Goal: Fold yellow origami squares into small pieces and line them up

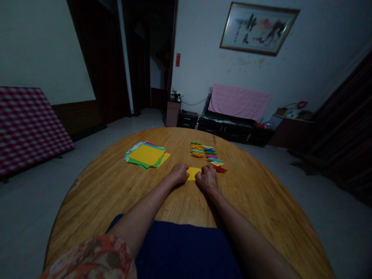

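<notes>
A yellow sheet of paper (193,174), folded into a narrow band, lies on the wooden table in front of me. My left hand (179,174) is closed on its left end, with the thumb and curled fingers at the edge. At the right end, my right hand (208,178) grips the same paper with bent fingers. Just beyond my right hand is a red folded paper piece (220,169), the nearest of two rows of small folded paper pieces (211,156) in several colours. The fingertips are partly hidden behind the hands.
A loose stack of coloured paper squares (147,155), yellow on top, lies to the left on the round table (116,193). Beyond the table's far edge stand a low black cabinet (223,127) and a pink cloth (238,101). A checked cloth (31,124) hangs at the far left.
</notes>
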Demonstrator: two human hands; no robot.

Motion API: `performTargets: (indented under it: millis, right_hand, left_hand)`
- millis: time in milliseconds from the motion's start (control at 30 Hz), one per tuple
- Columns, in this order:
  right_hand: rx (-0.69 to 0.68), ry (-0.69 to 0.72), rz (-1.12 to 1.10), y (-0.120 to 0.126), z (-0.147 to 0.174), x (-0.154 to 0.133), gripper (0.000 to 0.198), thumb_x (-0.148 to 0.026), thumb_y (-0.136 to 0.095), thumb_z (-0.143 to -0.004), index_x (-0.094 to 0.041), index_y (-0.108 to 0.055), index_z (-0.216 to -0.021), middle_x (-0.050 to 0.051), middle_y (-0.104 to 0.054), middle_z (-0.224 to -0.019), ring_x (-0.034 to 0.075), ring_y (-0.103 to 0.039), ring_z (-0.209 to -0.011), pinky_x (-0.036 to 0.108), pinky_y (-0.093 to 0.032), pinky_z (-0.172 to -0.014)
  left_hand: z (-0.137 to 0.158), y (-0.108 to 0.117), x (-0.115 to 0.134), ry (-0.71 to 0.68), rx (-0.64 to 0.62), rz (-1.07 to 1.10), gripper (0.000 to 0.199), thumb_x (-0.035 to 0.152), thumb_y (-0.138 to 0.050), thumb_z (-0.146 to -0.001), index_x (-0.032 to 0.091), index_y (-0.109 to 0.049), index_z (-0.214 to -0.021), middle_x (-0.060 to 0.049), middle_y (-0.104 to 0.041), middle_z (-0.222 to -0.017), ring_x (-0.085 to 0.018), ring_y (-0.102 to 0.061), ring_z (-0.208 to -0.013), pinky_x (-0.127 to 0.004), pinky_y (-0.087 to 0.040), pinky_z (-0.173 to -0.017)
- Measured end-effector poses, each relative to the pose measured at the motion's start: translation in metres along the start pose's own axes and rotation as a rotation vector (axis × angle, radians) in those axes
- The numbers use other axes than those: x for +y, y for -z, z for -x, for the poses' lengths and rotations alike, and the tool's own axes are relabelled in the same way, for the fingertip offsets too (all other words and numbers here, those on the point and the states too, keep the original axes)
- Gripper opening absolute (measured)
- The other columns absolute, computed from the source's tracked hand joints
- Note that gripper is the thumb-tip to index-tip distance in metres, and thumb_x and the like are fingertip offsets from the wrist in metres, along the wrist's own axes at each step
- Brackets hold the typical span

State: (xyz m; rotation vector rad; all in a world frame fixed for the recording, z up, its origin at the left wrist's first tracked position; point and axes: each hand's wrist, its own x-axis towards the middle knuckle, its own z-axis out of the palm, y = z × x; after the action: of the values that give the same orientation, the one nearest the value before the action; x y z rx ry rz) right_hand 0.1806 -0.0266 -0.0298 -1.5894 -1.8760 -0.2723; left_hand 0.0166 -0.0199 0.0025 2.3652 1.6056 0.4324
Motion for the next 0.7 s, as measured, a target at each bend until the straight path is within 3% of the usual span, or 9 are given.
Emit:
performTargets:
  millis: [167, 333, 700]
  right_hand:
    - [0.033, -0.038, -0.070, -0.004, 0.000, 0.004, 0.014, -0.026, -0.053, -0.074, -0.015, -0.062, -0.075, 0.012, -0.058, -0.087, 0.024, -0.051, -0.086, 0.036, -0.043, -0.083]
    - [-0.052, -0.090, -0.077, -0.002, -0.001, 0.002, 0.023, -0.030, -0.052, -0.074, -0.011, -0.063, -0.081, 0.015, -0.060, -0.092, 0.027, -0.052, -0.092, 0.037, -0.041, -0.087]
    - [-0.154, -0.278, -0.260, 0.007, -0.008, -0.011, 0.039, -0.037, -0.055, -0.074, -0.012, -0.062, -0.104, 0.012, -0.067, -0.094, 0.025, -0.060, -0.088, 0.034, -0.044, -0.079]
  left_hand:
    - [-0.001, -0.002, 0.000, 0.021, -0.007, -0.002, 0.032, 0.020, -0.049, -0.078, 0.013, -0.068, -0.103, -0.014, -0.068, -0.103, -0.025, -0.061, -0.099, -0.032, -0.046, -0.087]
    - [-0.002, -0.003, 0.000, 0.050, -0.001, 0.002, 0.030, 0.020, -0.051, -0.077, 0.013, -0.066, -0.102, -0.012, -0.068, -0.101, -0.024, -0.062, -0.097, -0.031, -0.046, -0.086]
    - [0.000, -0.001, -0.001, 0.070, -0.023, 0.029, 0.032, 0.025, -0.052, -0.079, 0.014, -0.068, -0.104, -0.011, -0.068, -0.101, -0.023, -0.060, -0.097, -0.030, -0.045, -0.086]
